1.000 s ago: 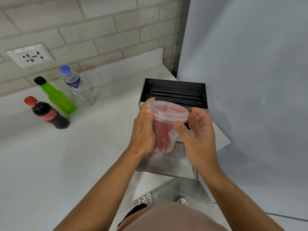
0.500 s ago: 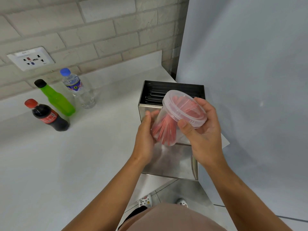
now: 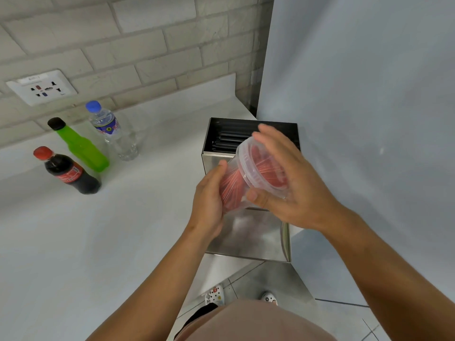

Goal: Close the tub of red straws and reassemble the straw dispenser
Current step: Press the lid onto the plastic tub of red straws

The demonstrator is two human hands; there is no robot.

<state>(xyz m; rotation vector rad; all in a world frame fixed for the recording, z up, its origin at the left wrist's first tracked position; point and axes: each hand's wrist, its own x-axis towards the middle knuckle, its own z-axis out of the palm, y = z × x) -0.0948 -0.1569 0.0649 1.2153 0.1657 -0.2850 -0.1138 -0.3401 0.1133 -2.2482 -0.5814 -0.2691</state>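
Observation:
A clear plastic tub of red straws [image 3: 236, 183] is held in the air, tilted so its lidded top faces right. My left hand [image 3: 209, 200] grips the tub's body from the left. My right hand [image 3: 295, 183] covers the clear lid [image 3: 261, 168], thumb under the rim and fingers spread over the top. Behind and below the tub stands the steel straw dispenser [image 3: 251, 232], its top open, with black straws [image 3: 229, 139] lying inside. The tub and both hands hide part of the dispenser.
On the white counter [image 3: 98, 242] at the left stand a cola bottle [image 3: 69, 172], a green bottle [image 3: 78, 146] and a water bottle [image 3: 110, 131]. A wall socket [image 3: 40, 87] sits on the brick wall. A grey panel [image 3: 369, 94] rises at the right; the counter edge runs just below the dispenser.
The tub has tipped from upright onto its side, lid toward the right. My right hand moved from the rim to flat over the lid, and my left hand slid down the tub's body.

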